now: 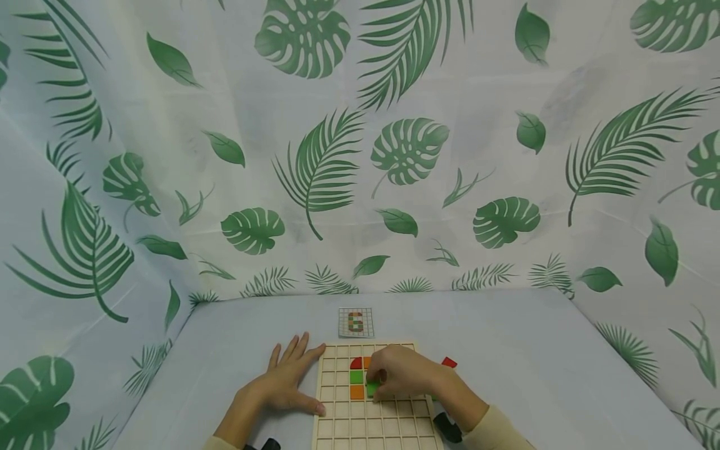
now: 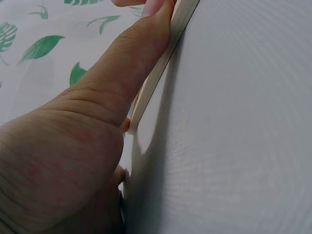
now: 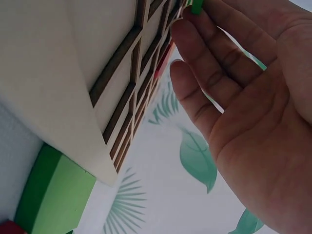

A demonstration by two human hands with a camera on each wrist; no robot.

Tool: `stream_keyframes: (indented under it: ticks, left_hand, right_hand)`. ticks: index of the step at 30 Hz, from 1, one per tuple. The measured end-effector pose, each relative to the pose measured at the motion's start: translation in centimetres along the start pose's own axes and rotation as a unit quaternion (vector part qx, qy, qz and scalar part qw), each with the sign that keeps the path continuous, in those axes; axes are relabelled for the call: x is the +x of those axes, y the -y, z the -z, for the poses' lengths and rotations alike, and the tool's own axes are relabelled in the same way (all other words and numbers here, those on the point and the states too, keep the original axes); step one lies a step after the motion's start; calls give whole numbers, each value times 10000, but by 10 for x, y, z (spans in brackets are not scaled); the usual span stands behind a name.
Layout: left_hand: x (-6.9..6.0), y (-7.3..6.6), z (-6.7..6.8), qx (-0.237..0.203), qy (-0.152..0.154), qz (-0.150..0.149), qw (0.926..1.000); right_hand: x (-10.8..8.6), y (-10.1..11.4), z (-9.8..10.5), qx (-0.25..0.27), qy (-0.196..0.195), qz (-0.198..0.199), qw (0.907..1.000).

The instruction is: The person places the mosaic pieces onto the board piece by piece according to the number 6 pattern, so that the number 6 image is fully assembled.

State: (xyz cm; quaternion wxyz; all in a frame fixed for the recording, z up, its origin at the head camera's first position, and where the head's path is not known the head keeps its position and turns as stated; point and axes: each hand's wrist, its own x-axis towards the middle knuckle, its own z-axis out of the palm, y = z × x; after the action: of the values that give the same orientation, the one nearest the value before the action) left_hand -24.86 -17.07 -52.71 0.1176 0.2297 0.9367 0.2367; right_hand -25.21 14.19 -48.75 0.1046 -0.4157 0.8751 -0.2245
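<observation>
A wooden grid board (image 1: 334, 428) lies on the table with coloured pieces in its cells. In one column sit a red rounded piece (image 1: 356, 363), a green square (image 1: 356, 377) and an orange square (image 1: 357, 392); another orange piece (image 1: 367, 362) shows partly behind my right hand. My right hand (image 1: 402, 370) is over the board, its thumb and finger pinching a green block (image 1: 372, 390), whose green edge also shows at the fingertips in the right wrist view. Spread along the board's left edge, my left hand (image 1: 284, 381) touches it with thumb and a fingertip.
A small pattern card (image 1: 355, 322) with a coloured figure on a grid lies behind the board. Right of the board are a red piece (image 1: 449, 362) and, in the right wrist view, a green block (image 3: 63, 190). A leaf-printed cloth (image 1: 337, 187) hangs around the table.
</observation>
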Motion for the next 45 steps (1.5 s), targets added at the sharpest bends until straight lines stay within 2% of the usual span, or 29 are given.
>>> stream_keyframes:
  ticks: [15, 33, 41, 45]
  left_hand:
    - [0, 0, 1, -32, 14, 6, 10000]
    - [-2, -1, 0, -103, -24, -8, 9999]
    - [-3, -2, 2, -67, -18, 15, 10000]
    - [-3, -4, 3, -78, -4, 19, 10000]
  right_hand:
    - [2, 10, 1, -377, 123, -55, 9992]
    - [2, 11, 1, -360, 173, -63, 9992]
    - [3, 9, 0, -400, 133, 46, 9991]
    - [1, 7, 1, -321, 58, -19, 9995]
